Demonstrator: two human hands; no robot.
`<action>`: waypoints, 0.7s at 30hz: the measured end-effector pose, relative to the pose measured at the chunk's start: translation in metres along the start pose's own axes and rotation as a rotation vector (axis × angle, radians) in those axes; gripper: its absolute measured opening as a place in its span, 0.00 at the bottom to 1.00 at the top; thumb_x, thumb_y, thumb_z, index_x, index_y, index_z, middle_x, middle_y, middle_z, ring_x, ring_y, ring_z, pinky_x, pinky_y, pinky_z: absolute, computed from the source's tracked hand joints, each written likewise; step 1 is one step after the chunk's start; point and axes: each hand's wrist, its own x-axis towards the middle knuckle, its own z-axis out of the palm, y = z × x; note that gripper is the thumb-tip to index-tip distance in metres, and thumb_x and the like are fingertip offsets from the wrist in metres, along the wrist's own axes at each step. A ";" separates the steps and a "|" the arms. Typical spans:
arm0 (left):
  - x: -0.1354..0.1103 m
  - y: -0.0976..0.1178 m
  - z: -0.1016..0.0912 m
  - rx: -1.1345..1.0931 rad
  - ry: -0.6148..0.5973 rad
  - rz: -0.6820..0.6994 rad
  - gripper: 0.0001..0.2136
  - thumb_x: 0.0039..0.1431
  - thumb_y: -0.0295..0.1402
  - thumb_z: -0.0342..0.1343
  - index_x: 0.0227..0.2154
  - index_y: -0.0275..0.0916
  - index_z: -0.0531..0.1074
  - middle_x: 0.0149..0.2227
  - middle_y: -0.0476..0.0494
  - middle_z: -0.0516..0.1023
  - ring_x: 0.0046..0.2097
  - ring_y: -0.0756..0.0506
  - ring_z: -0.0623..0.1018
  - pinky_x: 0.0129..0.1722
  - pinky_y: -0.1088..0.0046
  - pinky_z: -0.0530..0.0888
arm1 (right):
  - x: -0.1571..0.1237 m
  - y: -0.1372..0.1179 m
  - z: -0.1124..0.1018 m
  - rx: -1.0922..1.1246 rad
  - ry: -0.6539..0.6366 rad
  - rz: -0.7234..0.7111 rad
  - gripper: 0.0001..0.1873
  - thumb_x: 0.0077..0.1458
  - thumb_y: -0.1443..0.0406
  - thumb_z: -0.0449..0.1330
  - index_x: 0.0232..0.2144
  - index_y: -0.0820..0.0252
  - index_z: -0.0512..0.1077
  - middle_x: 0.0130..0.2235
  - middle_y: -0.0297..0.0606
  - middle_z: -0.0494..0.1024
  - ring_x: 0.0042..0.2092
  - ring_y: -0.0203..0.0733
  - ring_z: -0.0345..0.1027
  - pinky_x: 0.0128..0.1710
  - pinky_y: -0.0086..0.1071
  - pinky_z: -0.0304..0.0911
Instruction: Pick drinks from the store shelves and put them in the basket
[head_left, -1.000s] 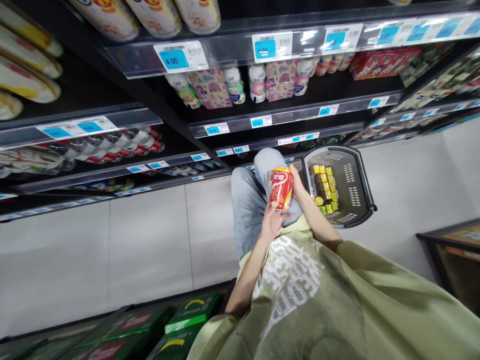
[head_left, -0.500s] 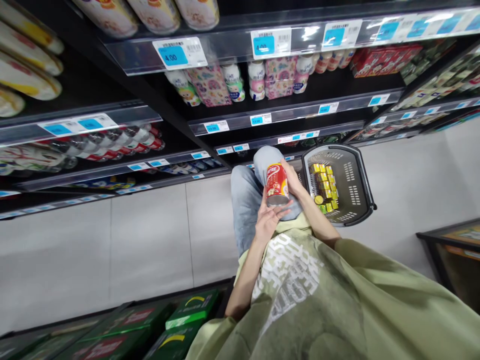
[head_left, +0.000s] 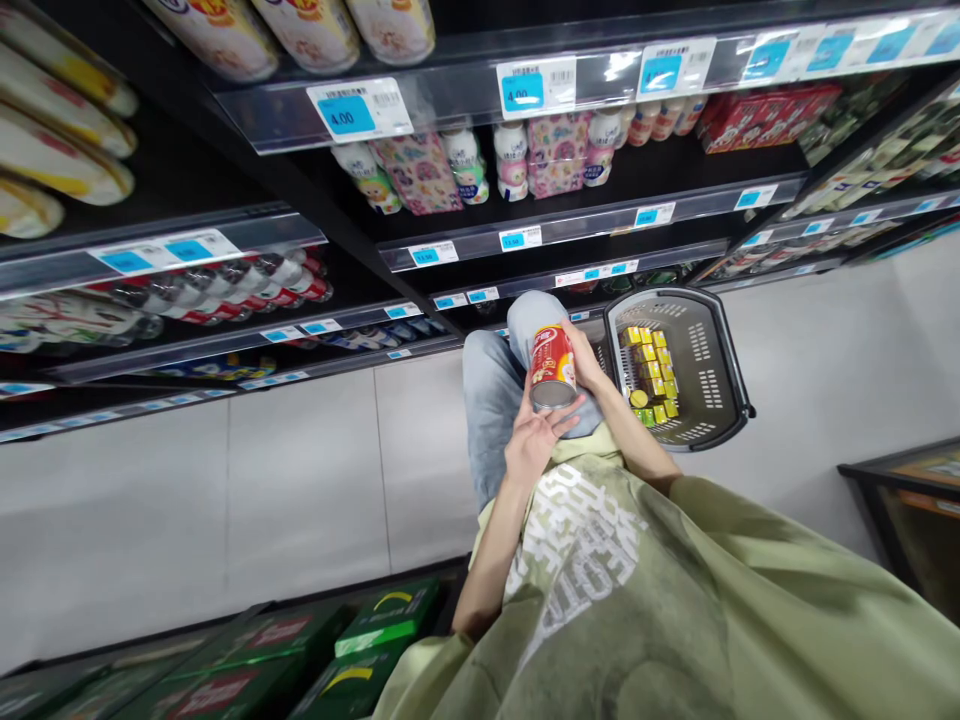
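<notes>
A red can (head_left: 553, 357) with white lettering is held in front of my knees, its bare metal end tilted toward me. My left hand (head_left: 529, 442) supports it from the left and below, fingers spread under the metal end. Around its right side curls my right hand (head_left: 583, 358). To the right of my legs is a grey plastic shopping basket (head_left: 721, 375), close to my right forearm. Inside the basket are several small yellow-and-green packs (head_left: 654, 372) and a round yellow lid or can top (head_left: 638, 398).
Store shelves (head_left: 450, 90) with blue-and-white price tags run across the front, holding bottles (head_left: 512, 165), wrapped packs and red boxes (head_left: 765, 115). Green cartons (head_left: 390, 615) are stacked behind me at lower left. A dark display stand (head_left: 900, 480) is at right. Grey tiles (head_left: 300, 470) cover the floor.
The can has tipped slightly, so more of its metal end faces me. Both hands stay on it, and the view has shifted a little.
</notes>
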 end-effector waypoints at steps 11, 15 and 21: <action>-0.004 0.026 0.021 0.748 0.294 0.263 0.40 0.56 0.42 0.79 0.69 0.47 0.70 0.60 0.37 0.84 0.44 0.38 0.89 0.35 0.65 0.87 | -0.032 -0.028 0.003 0.081 -0.169 -0.137 0.34 0.48 0.36 0.76 0.42 0.51 0.74 0.43 0.38 0.88 0.46 0.49 0.84 0.50 0.43 0.81; -0.010 0.049 0.032 1.113 0.407 0.543 0.35 0.58 0.40 0.77 0.66 0.45 0.72 0.57 0.39 0.86 0.53 0.35 0.88 0.54 0.57 0.86 | -0.054 -0.038 0.007 0.054 -0.273 -0.060 0.36 0.48 0.40 0.78 0.51 0.50 0.77 0.56 0.44 0.87 0.56 0.54 0.83 0.59 0.48 0.79; -0.007 0.073 0.043 1.258 0.152 0.885 0.32 0.54 0.27 0.76 0.63 0.43 0.77 0.61 0.36 0.85 0.62 0.35 0.84 0.65 0.53 0.82 | -0.075 -0.020 0.044 0.156 0.006 0.019 0.26 0.60 0.36 0.63 0.40 0.50 0.77 0.45 0.37 0.88 0.57 0.52 0.82 0.63 0.48 0.77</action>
